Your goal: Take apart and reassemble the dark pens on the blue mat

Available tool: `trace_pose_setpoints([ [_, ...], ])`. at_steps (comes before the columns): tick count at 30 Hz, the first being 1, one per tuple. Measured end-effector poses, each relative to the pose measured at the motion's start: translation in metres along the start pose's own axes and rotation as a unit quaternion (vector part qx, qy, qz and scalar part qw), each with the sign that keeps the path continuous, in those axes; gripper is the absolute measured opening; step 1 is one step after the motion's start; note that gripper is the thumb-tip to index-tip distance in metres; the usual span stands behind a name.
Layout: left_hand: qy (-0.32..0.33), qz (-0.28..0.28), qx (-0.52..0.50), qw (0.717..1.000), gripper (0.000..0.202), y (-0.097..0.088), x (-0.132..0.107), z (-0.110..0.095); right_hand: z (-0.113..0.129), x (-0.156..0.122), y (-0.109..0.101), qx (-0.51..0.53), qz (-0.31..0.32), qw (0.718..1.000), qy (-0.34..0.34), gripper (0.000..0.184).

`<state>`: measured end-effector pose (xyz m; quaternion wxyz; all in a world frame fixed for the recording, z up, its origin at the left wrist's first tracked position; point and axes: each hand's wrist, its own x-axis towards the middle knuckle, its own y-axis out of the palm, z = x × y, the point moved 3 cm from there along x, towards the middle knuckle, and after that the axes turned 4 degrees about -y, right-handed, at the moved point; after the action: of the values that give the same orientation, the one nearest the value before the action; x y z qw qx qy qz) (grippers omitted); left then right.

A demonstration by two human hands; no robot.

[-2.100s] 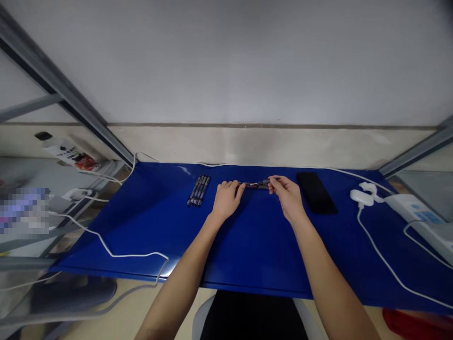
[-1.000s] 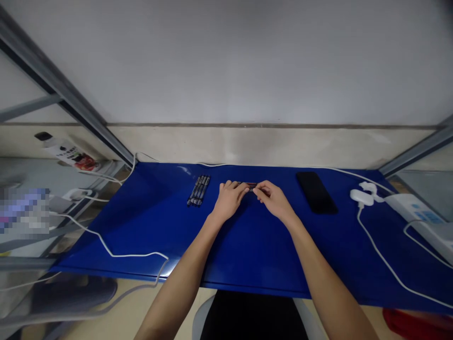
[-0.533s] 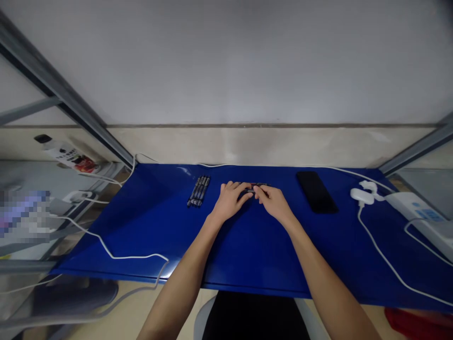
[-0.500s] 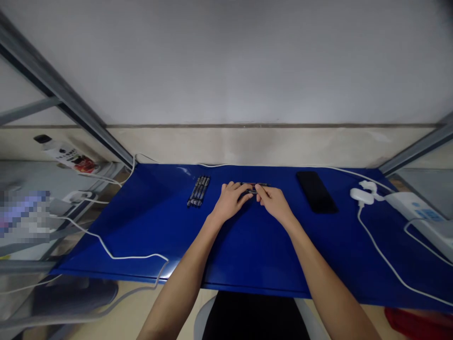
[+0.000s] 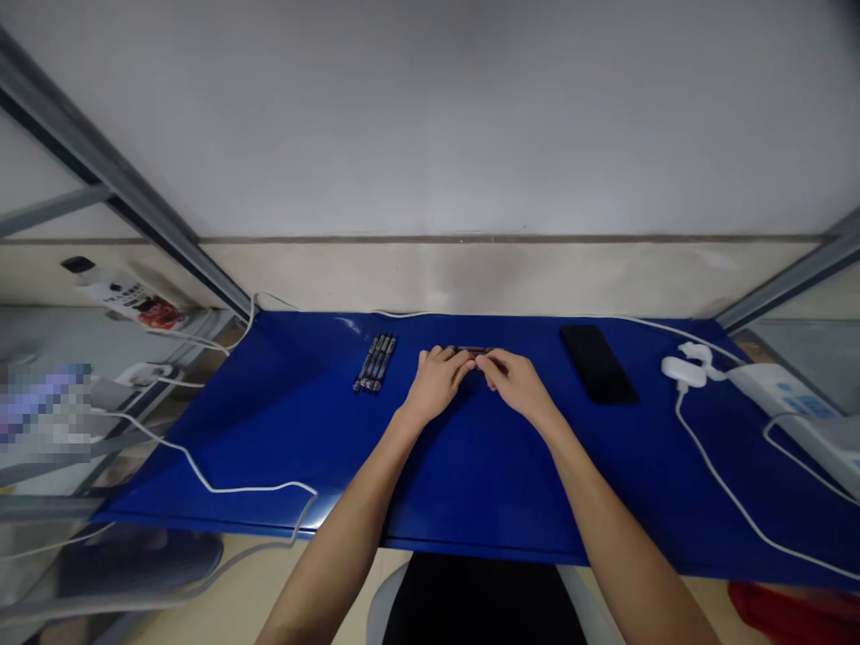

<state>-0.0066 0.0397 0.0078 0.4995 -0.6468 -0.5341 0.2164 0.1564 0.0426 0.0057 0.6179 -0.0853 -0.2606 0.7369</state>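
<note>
Dark pen [image 5: 471, 349], partly hidden behind left hand [image 5: 436, 381] and right hand [image 5: 516, 381], perhaps pinched by their curled fingers

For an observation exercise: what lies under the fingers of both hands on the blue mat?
A slim dark pen-like object with red marks shows on the blue mat; the left hand and right hand hide the rest.

A thin dark pen [image 5: 471, 350] with a bit of red is held sideways between the left hand [image 5: 436, 383] and right hand [image 5: 516, 381], over the blue counter [image 5: 269, 430].
</note>
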Motion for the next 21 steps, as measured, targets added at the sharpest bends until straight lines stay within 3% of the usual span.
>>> trace_pose_setpoints([
  [4,0.002,-0.009,0.005,1.0,0.041,-0.0005,0.0004,0.0004,0.0015,-0.0006,0.0008,-0.023,-0.005,0.999,-0.033,0.028],
  [12,0.013,-0.03,0.049,0.998,0.042,-0.0054,-0.0012,-0.0065,0.0069,0.0001,-0.0011,-0.058,-0.029,0.998,-0.028,0.042],
  [21,0.07,0.01,-0.006,0.997,0.034,-0.0013,-0.0001,-0.0052,0.0021,-0.0012,-0.0051,0.055,-0.057,0.997,0.024,0.049],
])
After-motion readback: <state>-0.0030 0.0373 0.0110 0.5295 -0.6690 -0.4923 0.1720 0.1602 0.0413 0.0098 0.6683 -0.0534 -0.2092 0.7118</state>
